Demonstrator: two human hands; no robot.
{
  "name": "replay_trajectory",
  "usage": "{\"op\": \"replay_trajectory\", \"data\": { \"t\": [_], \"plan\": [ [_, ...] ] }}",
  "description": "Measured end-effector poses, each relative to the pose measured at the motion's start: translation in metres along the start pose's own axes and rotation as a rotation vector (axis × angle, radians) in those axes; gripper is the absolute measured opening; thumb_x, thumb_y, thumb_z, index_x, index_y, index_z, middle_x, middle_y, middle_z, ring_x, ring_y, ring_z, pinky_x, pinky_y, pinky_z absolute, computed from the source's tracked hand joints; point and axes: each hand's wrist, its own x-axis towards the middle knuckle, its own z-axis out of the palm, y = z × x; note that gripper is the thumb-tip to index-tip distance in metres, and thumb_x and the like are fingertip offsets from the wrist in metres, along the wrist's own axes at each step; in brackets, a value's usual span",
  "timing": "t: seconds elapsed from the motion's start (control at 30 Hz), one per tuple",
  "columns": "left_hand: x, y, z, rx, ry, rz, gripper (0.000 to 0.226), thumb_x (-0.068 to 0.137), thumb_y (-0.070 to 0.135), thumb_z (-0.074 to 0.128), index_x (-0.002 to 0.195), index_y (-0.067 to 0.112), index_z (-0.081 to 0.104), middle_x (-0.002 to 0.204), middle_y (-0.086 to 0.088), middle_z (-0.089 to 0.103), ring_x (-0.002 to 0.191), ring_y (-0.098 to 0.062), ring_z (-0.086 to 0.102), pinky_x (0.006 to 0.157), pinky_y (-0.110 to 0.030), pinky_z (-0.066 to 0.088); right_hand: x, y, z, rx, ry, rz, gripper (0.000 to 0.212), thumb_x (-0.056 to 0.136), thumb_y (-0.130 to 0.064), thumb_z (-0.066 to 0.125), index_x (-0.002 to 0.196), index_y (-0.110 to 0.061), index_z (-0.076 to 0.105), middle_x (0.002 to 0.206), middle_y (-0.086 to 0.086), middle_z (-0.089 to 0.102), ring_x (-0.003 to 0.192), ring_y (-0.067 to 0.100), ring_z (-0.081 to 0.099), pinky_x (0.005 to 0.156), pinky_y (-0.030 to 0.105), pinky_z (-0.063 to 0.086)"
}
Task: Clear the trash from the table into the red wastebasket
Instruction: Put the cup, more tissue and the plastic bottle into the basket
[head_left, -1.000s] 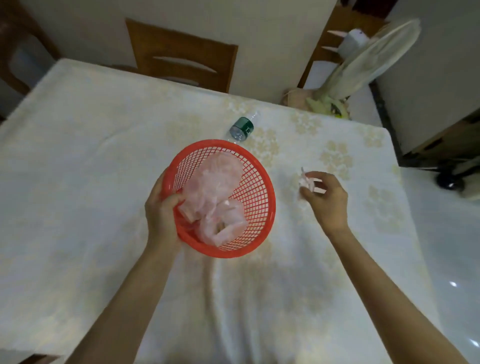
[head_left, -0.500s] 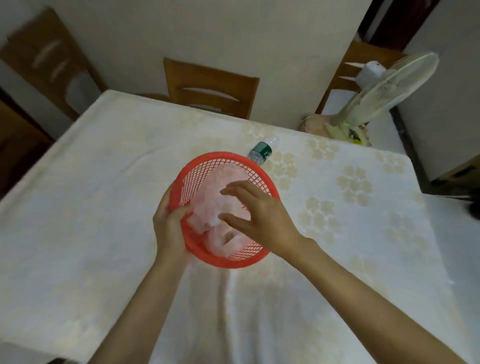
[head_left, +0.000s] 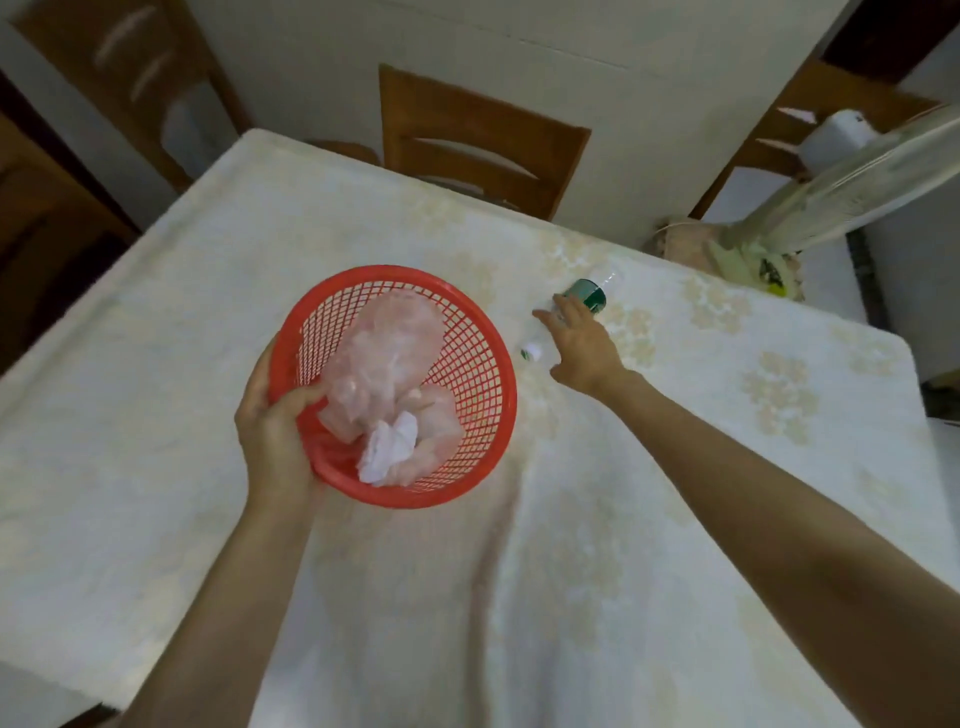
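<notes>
My left hand (head_left: 275, 431) grips the left rim of the red mesh wastebasket (head_left: 395, 273), which is held tilted just above the table's middle. Inside it lie crumpled pink plastic bags (head_left: 389, 353) and a white wad of tissue (head_left: 389, 452). To the basket's right a clear plastic bottle lies on its side; its green label end (head_left: 589, 295) and its white cap end (head_left: 531, 354) show. My right hand (head_left: 584, 345) is stretched over the bottle's middle with fingers spread, hiding that part. I cannot tell whether it touches the bottle.
The table wears a cream flowered cloth (head_left: 675, 519), wrinkled near me. A wooden chair (head_left: 467, 150) stands at the far edge and another (head_left: 130, 78) at the far left. A pale standing fan (head_left: 852, 182) leans beyond the far right corner.
My right hand took a white tissue from the table, dropped it into the basket, then moved right to the bottle. The view shifted to the right.
</notes>
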Motion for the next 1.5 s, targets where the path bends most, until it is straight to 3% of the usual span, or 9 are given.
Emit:
{"op": "replay_trajectory", "data": {
  "t": [0.17,0.37,0.57,0.83,0.93,1.03,1.2,1.3,1.5],
  "plan": [
    [0.004,-0.005,-0.008,-0.025,0.006,-0.009,0.062,0.071,-0.011,0.048,0.128,0.011,0.059,0.120,-0.006,0.067,0.105,-0.020,0.066,0.083,-0.026,0.055,0.028,0.007,0.035,-0.363,-0.155,-0.080,0.078,0.082,-0.014,0.065,0.147,-0.024,0.023,0.160,0.010,0.010,0.148,0.031,0.004,0.119,0.054,0.013],
    [-0.003,-0.004,-0.011,-0.046,0.019,-0.036,0.062,0.074,-0.016,0.043,0.130,0.009,0.058,0.116,-0.004,0.069,0.106,-0.022,0.066,0.092,-0.033,0.054,0.046,0.012,0.048,-0.472,-0.052,-0.207,0.046,0.087,-0.014,0.059,0.131,-0.023,0.051,0.153,0.006,0.034,0.146,0.028,0.018,0.117,0.053,0.012],
    [-0.003,-0.003,-0.002,-0.018,0.001,-0.030,0.058,0.072,-0.011,0.048,0.118,0.018,0.065,0.113,0.000,0.071,0.103,-0.019,0.067,0.082,-0.028,0.055,0.025,0.023,0.030,0.059,0.308,-0.122,0.040,0.076,-0.010,0.074,0.114,-0.013,0.065,0.131,0.015,0.060,0.126,0.034,0.052,0.108,0.048,0.037],
    [-0.037,-0.012,0.032,0.034,-0.095,-0.045,0.059,0.066,-0.006,0.052,0.117,0.018,0.067,0.114,0.000,0.072,0.107,-0.022,0.065,0.095,-0.036,0.049,-0.081,0.039,-0.060,0.606,0.602,0.106,0.036,0.081,-0.019,0.073,0.115,-0.013,0.063,0.119,0.009,0.065,0.103,0.024,0.062,0.087,0.033,0.055],
    [-0.066,-0.015,0.047,0.061,-0.138,-0.056,0.054,0.068,-0.008,0.051,0.107,0.025,0.070,0.100,0.011,0.075,0.093,-0.012,0.068,0.084,-0.028,0.053,-0.137,0.042,-0.103,0.795,0.714,0.150,0.031,0.080,-0.016,0.073,0.110,-0.018,0.064,0.107,0.005,0.068,0.090,0.007,0.063,0.077,0.018,0.056],
    [-0.102,-0.020,0.060,0.074,-0.167,-0.069,0.055,0.062,-0.002,0.051,0.103,0.029,0.071,0.104,0.007,0.074,0.100,-0.021,0.066,0.086,-0.033,0.051,-0.202,0.044,-0.143,0.892,0.845,0.171,0.028,0.080,-0.020,0.073,0.105,-0.023,0.061,0.097,-0.010,0.064,0.082,-0.010,0.061,0.068,0.005,0.051],
    [-0.177,-0.032,0.078,0.113,-0.256,-0.061,0.055,0.061,0.002,0.052,0.098,0.035,0.074,0.102,0.013,0.074,0.104,-0.020,0.066,0.087,-0.033,0.050,-0.318,0.056,-0.175,0.990,0.996,0.144,0.035,0.080,-0.028,0.070,0.108,-0.008,0.061,0.102,0.005,0.066,0.089,0.005,0.064,0.074,0.015,0.055],
    [-0.231,-0.042,0.088,0.098,-0.284,-0.085,0.057,0.065,-0.004,0.052,0.110,0.026,0.070,0.112,-0.001,0.072,0.105,-0.025,0.065,0.084,-0.033,0.051,-0.375,0.065,-0.166,1.108,0.984,0.134,0.043,0.077,-0.033,0.067,0.109,-0.005,0.061,0.106,0.012,0.067,0.094,0.016,0.066,0.076,0.022,0.058],
    [-0.343,-0.070,0.094,0.068,-0.336,-0.118,0.064,0.062,-0.003,0.051,0.123,0.013,0.064,0.120,-0.013,0.069,0.108,-0.033,0.065,0.096,-0.046,0.051,-0.465,0.077,-0.102,1.282,0.681,0.118,0.024,0.082,-0.004,0.068,0.105,-0.009,0.060,0.101,0.002,0.068,0.095,0.014,0.067,0.072,0.021,0.058]
  ]
}}
